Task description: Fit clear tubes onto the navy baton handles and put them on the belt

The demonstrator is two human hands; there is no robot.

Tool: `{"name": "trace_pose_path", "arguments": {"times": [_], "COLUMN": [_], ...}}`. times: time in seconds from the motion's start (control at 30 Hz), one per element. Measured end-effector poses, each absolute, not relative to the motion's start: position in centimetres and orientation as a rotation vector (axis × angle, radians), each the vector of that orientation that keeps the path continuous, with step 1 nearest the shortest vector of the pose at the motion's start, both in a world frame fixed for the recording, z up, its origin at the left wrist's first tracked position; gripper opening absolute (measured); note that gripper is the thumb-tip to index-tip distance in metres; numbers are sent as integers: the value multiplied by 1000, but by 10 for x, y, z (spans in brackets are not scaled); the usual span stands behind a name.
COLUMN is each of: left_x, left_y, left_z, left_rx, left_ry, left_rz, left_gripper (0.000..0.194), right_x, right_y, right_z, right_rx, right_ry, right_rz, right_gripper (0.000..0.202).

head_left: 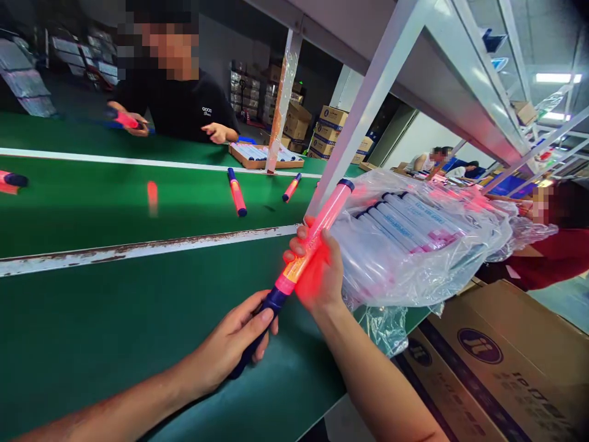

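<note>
Left hand (pixel 243 328) is gripping the light stick (pixel 293 270) by its navy handle (pixel 276 299), right hand (pixel 324 264) is clasping its lit tube (pixel 332 207), any slackening possibly inviting a drop

Person in black printed T-shirt (pixel 184 107) across green-topped bench (pixel 129 313). Beyond bench, stacked brown cardboard cartons with dark bands (pixel 327 134). White metal post (pixel 373 92) slanting up to overhead shelf (pixel 460 89). Brown cardboard box with round dark logo (pixel 529 328), lower right.

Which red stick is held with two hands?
The glowing stick slanting up front: left hand on its navy handle, right hand around its tube. Others lie on the green surface or in a coworker's hand.
</note>
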State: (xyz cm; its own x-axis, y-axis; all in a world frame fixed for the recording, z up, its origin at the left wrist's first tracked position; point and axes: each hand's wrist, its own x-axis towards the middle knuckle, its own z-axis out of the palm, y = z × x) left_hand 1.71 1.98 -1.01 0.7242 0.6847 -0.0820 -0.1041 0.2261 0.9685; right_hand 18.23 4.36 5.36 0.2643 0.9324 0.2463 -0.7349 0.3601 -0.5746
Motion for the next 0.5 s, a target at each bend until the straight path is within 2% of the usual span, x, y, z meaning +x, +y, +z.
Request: {"name": "trace_pose_path", "arguments": {"times": [0.5], "left_x": [15], "left_y": [16], "left_z": [-7], "left_rx": [1366], "left_ry": [599], "left_rz": [550], "left_gripper": [41], "right_x": [169], "right_y": [36], "right_z": [62], "right_rx": [-504], "right_ry": [-691], "right_rz": [1033], "right_gripper": [26]}}
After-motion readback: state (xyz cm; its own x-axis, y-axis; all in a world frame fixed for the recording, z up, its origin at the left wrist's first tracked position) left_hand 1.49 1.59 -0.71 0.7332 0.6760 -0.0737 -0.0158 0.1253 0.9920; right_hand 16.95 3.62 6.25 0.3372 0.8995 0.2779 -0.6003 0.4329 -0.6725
